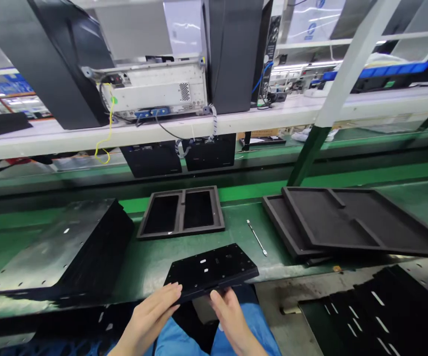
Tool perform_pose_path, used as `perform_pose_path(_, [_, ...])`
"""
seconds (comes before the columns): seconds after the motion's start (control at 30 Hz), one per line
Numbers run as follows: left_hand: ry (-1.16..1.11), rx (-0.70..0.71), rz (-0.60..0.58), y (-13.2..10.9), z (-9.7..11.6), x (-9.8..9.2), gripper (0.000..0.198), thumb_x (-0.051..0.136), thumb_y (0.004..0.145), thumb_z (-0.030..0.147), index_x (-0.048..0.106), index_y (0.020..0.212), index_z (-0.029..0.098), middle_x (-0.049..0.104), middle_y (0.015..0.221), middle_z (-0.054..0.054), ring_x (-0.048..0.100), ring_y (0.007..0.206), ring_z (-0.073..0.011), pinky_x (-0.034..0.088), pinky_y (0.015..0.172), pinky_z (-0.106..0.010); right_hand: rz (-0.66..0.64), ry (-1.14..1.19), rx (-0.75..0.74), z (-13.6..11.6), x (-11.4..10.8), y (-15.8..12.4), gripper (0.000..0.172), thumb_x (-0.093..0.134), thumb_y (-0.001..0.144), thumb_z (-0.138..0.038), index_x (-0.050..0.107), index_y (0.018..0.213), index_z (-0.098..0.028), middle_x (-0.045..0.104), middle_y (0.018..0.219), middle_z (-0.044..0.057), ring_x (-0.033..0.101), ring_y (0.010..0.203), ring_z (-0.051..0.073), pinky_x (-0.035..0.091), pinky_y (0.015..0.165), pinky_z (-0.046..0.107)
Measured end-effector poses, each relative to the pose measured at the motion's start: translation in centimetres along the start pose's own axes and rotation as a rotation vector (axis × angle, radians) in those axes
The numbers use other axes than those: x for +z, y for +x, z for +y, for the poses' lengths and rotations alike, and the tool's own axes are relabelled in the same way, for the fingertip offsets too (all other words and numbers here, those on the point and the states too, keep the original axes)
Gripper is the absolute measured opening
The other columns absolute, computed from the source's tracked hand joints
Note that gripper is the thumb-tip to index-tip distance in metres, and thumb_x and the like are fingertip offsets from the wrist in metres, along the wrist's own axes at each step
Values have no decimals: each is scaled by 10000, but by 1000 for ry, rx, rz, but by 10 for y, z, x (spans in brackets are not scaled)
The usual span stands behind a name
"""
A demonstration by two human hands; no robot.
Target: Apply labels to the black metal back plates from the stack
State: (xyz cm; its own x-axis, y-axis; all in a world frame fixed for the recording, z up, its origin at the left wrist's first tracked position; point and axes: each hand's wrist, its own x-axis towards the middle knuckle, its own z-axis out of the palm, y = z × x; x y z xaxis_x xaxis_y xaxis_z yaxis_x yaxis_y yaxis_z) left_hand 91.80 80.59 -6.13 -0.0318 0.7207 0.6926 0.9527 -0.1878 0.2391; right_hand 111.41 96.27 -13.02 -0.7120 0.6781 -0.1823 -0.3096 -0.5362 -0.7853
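A flat black rectangular device panel (214,269), with small screw-like dots along its edges and two small white labels, is tilted over the front edge of the green bench. My left hand (156,306) grips its near left corner, fingers pressed along the edge. At the near edge, right of the middle, my right hand (229,311) holds it with the thumb in front and the other fingers partly hidden. Behind the panel lies a dark foam tray (182,210) with two black panels in its compartments. A thin white double-ended cable-like piece (257,238) lies on the bench to the right.
A stack of dark metal plates (58,242) stands at left. Two overlapping foam trays (347,217) lie at right, their corner over the bench edge. More slotted black plates (377,311) are at lower right. A white shelf (177,126) with equipment and a green-white post (328,104) rise behind.
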Motion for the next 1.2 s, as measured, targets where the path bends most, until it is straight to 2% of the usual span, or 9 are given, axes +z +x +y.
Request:
perform_pose_path(0.2, [-3, -43, -120, 26, -1, 4, 350, 652, 1061, 247, 663, 1411, 242, 816, 1265, -87, 801, 1137, -241, 693, 971, -368, 7, -84, -28, -8, 3, 13, 590, 907, 829, -610, 731, 1266, -255, 734, 1411, 109, 627, 1393, 319, 382, 1287, 546])
perform_pose_path(0.4, [40, -194, -519, 90, -8, 2, 414, 736, 998, 435, 693, 1369, 255, 792, 1333, -70, 787, 1147, -289, 650, 985, -414, 17, -143, -59, -25, 25, 31, 564, 876, 844, -644, 740, 1223, -249, 754, 1350, 91, 660, 1315, 323, 476, 1203, 507])
perform_pose_path(0.53, [12, -195, -713, 124, -14, 8, 454, 706, 999, 407, 660, 1427, 263, 787, 1339, -57, 779, 1171, -293, 635, 950, -377, 56, -270, -87, -32, 31, 39, 581, 832, 843, -716, 740, 1104, -205, 793, 1145, 95, 701, 1154, 321, 528, 1084, 468])
perform_pose_path(0.67, [6, -168, -817, 141, -17, 13, 437, 632, 1026, 387, 636, 1444, 260, 779, 1343, -76, 779, 1155, -305, 620, 922, -376, 78, -323, -117, -34, 35, 42, 586, 804, 843, -749, 711, 1016, -196, 792, 1089, 107, 708, 1112, 317, 542, 1027, 440])
perform_pose_path(0.8, [1, -210, -877, 148, -9, 10, 367, 617, 1041, 381, 640, 1391, 275, 788, 1318, -54, 780, 1156, -318, 618, 912, -380, 22, -390, -142, -38, 30, 41, 588, 752, 893, -734, 708, 1117, -192, 783, 1186, 133, 707, 1158, 322, 550, 1043, 442])
perform_pose_path(0.9, [28, -248, -880, 142, 1, 11, 330, 625, 1031, 333, 639, 1358, 285, 798, 1285, -37, 799, 1092, -319, 634, 874, -385, -107, -561, -138, -46, 1, 37, 520, 712, 954, -662, 717, 1196, -202, 779, 1218, 120, 721, 1133, 311, 558, 1025, 434])
perform_pose_path(1.0, [52, -260, -865, 127, 9, 17, 484, 634, 1022, 289, 561, 1500, 265, 719, 1472, -68, 776, 1181, -331, 646, 969, -434, -96, -810, -143, -63, -53, 35, 433, 673, 983, -617, 758, 1087, -205, 794, 1112, 99, 727, 1070, 311, 551, 991, 428])
perform_pose_path(1.07, [79, -262, -878, 117, 14, 23, 609, 639, 1014, 254, 478, 1600, 226, 596, 1621, -113, 722, 1301, -346, 630, 1053, -476, 41, -958, -202, -78, -94, 39, 442, 620, 996, -616, 762, 1071, -204, 786, 1061, 100, 723, 1012, 310, 551, 953, 433])
perform_pose_path(1.2, [151, -277, -913, 105, 27, 29, 700, 626, 993, 170, 422, 1661, 204, 490, 1701, -136, 630, 1432, -353, 625, 1090, -516, 431, -1391, -524, -107, -153, 71, 562, 535, 995, -641, 695, 1265, -176, 712, 1145, 160, 665, 1052, 342, 529, 961, 477])
